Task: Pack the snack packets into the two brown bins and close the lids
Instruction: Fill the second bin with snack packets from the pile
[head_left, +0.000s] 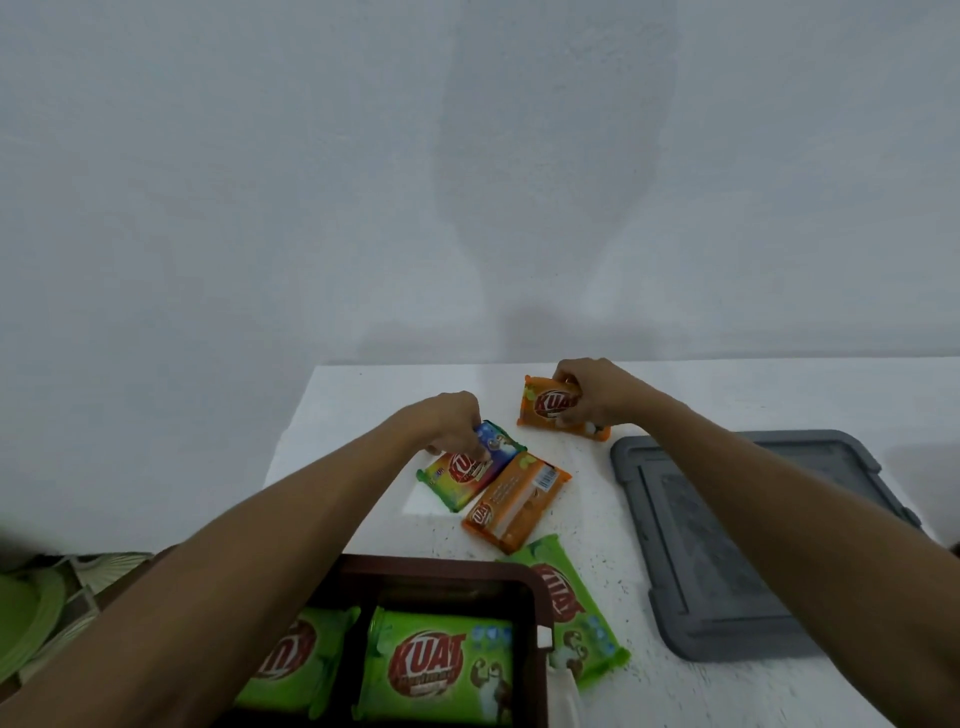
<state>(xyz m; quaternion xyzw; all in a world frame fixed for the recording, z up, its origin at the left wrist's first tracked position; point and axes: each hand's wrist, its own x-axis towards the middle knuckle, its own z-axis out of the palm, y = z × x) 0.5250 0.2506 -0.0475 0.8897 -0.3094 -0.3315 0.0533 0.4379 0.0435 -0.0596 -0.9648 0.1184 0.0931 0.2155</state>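
Left hand (452, 421): centre of frame, fingers pinching the rainbow packet (457, 480) on the white table (363, 415).
Right hand (592, 389): right of centre, gripping an orange packet (545, 410).
Brown bin (441, 569): bottom centre, open, two green packets (439, 670) inside.
Grey lid (727, 545): right side, lying flat.

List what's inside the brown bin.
Two green packets lie side by side in the brown bin. The left forearm covers its left side, and its near end is out of frame.
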